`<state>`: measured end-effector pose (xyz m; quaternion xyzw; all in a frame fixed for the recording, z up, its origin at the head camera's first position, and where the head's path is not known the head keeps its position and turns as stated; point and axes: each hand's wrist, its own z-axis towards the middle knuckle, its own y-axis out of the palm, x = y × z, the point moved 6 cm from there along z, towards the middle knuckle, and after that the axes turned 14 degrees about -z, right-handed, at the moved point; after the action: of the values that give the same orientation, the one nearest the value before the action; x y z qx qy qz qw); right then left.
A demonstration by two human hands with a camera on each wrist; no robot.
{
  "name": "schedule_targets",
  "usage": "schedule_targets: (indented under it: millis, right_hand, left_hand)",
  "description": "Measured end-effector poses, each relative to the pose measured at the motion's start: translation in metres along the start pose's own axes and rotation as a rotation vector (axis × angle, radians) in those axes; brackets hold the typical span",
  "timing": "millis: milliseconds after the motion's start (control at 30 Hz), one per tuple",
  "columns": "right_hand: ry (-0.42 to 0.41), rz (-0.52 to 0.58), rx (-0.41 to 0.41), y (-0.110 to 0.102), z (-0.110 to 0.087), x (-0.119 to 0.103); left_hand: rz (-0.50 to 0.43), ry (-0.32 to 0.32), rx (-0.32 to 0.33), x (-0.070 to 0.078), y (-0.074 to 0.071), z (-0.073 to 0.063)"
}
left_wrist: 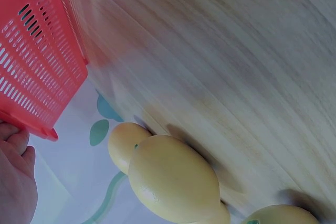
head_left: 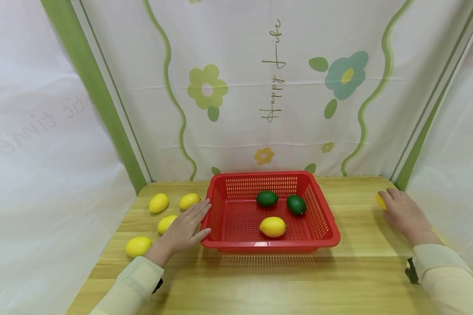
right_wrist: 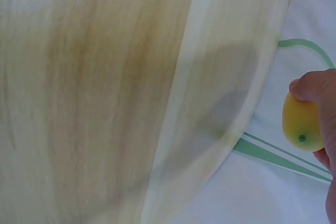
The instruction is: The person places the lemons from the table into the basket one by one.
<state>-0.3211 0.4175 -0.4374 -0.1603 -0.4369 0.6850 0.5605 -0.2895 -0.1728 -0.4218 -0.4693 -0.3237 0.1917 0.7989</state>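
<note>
A red plastic basket (head_left: 270, 243) with slotted walls stands on the wooden table. My left hand (head_left: 184, 229) rests on its left rim with fingers extended; the left wrist view shows those fingertips at the rim too. Inside the basket lie a yellow lemon (head_left: 273, 227) and two dark green oval fruits, one at the back (head_left: 267, 198) and one toward the right (head_left: 296, 204). At the table's far right, my right hand (head_left: 407, 214) grips another lemon (right_wrist: 303, 124), mostly covered by the fingers in the head view. The right wrist view shows this lemon's green-tipped end.
Several lemons lie left of the basket, among them one in front (head_left: 139, 246), one at the back left (head_left: 159, 203) and one near the left fingers (head_left: 189, 201). A white printed curtain (head_left: 236, 131) hangs behind the wooden table (head_left: 260, 288) and along both sides.
</note>
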Motion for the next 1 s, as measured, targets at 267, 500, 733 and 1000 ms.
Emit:
schedule_targets:
  millis: [267,500,733,1000]
  right_hand:
    - [-0.024,-0.021,0.034,-0.007,0.005,-0.005]
    - [-0.075,-0.048,0.092,-0.013,0.009,-0.011]
    - [-0.144,-0.060,0.192,-0.025,0.016,-0.019]
    - [-0.192,-0.060,0.236,-0.035,0.022,-0.026]
  left_hand:
    - [0.006,0.005,0.004,0.000,0.000,0.000]
    - [0.002,0.009,0.008,0.000,0.000,0.000]
    - [0.009,0.021,0.012,0.001,-0.001,0.000]
    - [0.006,0.008,0.004,0.000,0.000,0.001]
